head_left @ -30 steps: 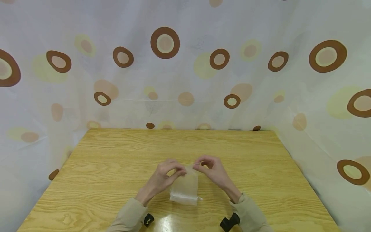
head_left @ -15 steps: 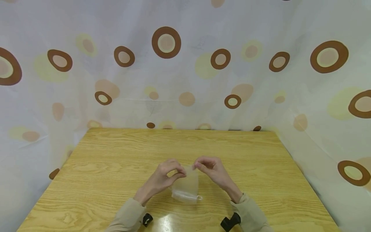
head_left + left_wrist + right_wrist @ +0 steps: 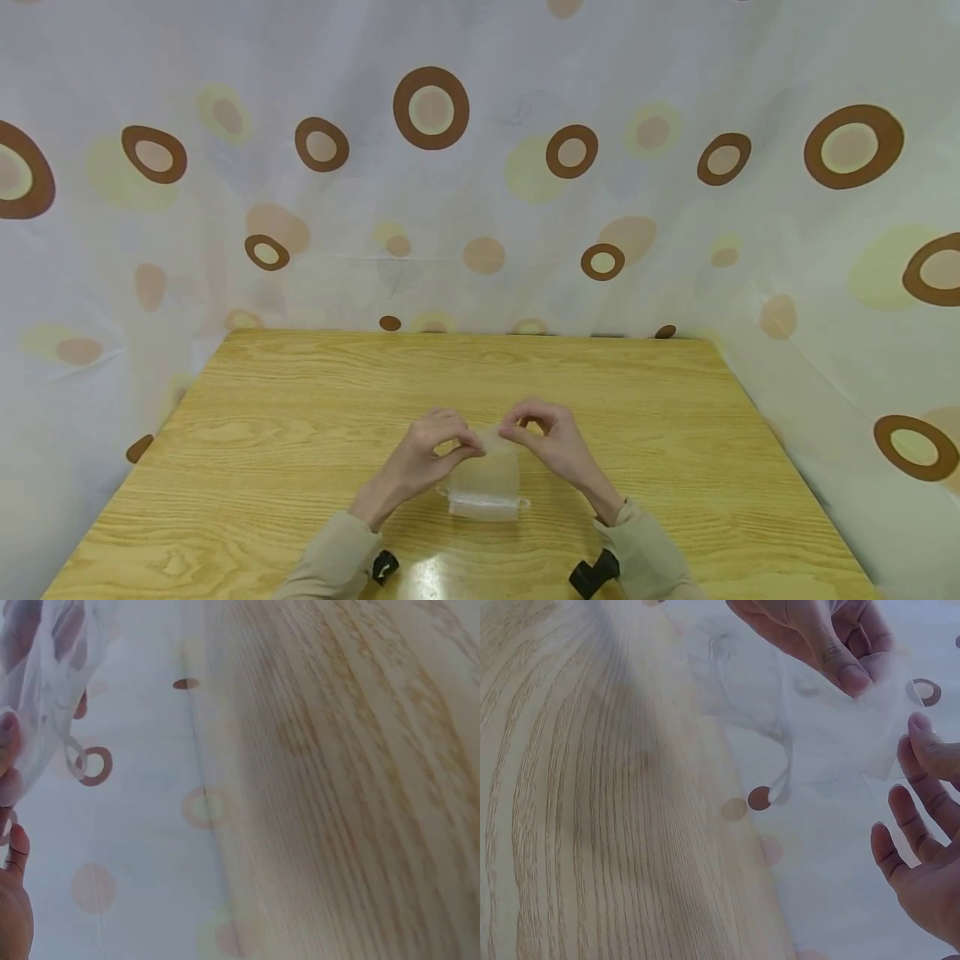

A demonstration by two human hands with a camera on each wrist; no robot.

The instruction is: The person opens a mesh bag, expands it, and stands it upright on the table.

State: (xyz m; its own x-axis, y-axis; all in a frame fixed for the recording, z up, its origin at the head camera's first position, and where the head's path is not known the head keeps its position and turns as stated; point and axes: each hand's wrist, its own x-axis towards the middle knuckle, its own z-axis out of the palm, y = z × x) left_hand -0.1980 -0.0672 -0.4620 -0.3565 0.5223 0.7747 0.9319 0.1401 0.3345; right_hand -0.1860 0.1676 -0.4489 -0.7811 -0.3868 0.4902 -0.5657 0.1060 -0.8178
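A small sheer white drawstring pouch (image 3: 483,475) hangs between both hands above the table, its gathered drawstring end downward. My left hand (image 3: 427,450) pinches its upper left edge between thumb and fingers. At the upper right corner, the thumb and index finger of my right hand (image 3: 547,437) pinch the fabric. The right wrist view has the see-through pouch (image 3: 832,735) stretched between the two hands, the other fingers of the right hand (image 3: 937,855) spread apart. Ribbon loops stick out at the pouch's sides. On the left, the left wrist view cuts off part of the pouch (image 3: 52,697).
The wood-grain table (image 3: 300,383) stretches to a white curtain (image 3: 480,192) with brown and yellow circles, which encloses the back and both sides. Black wrist mounts show beside the left sleeve (image 3: 333,554) and the right sleeve (image 3: 648,550).
The lower end of the pouch has swung slightly to the right and up, and now hangs flatter. Both hands keep their pinch in nearly the same place.
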